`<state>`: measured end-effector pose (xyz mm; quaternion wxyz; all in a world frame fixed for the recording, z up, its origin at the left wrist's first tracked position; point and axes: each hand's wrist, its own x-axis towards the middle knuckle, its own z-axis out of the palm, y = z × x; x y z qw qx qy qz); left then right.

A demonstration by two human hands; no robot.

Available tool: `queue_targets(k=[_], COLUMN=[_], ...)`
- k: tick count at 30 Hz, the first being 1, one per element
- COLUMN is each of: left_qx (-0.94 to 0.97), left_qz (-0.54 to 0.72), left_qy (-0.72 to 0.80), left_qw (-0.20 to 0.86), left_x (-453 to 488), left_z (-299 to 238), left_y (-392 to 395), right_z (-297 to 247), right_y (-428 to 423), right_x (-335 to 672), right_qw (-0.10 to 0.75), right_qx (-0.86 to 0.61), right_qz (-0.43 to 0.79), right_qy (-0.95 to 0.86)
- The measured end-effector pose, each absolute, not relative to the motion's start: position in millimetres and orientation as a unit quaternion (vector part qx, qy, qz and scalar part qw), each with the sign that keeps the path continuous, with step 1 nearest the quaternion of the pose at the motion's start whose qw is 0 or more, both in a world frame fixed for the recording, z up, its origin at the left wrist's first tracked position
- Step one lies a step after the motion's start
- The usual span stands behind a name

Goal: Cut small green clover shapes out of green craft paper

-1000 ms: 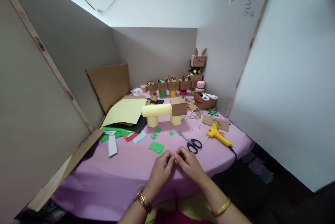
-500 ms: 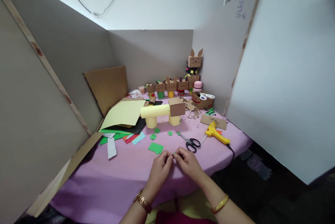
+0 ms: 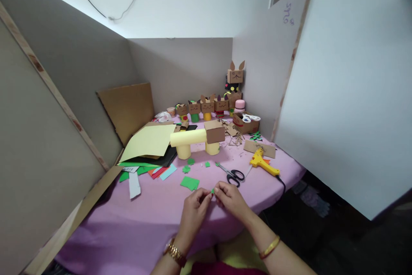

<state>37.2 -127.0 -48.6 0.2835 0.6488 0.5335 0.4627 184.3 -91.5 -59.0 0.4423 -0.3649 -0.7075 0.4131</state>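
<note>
Head cam: left hand (image 3: pixel 194 207) and right hand (image 3: pixel 230 198) meet near the table's (image 3: pixel 141 223) front edge, both pinching a tiny green scrap (image 3: pixel 213 190). It could easily slip and drop off that edge. At the back right corner, a cardboard box (image 3: pixel 245 125) holds scissors (image 3: pixel 251 118).
</note>
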Motion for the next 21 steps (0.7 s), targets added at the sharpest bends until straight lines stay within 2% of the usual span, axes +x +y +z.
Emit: queue_targets(k=[21], left_qx=[0.616], left_qz=[0.447], left_qy=[0.537], left_qw=[0.364], left_x=[34.5], left_z=[-43.6], left_y=[-119.8], right_z=[-56.7], right_y=[-94.5], right_x=[184.3], right_qw=[0.439], right_qx=[-0.360], right_qz=[0.335], right_qy=[-0.752])
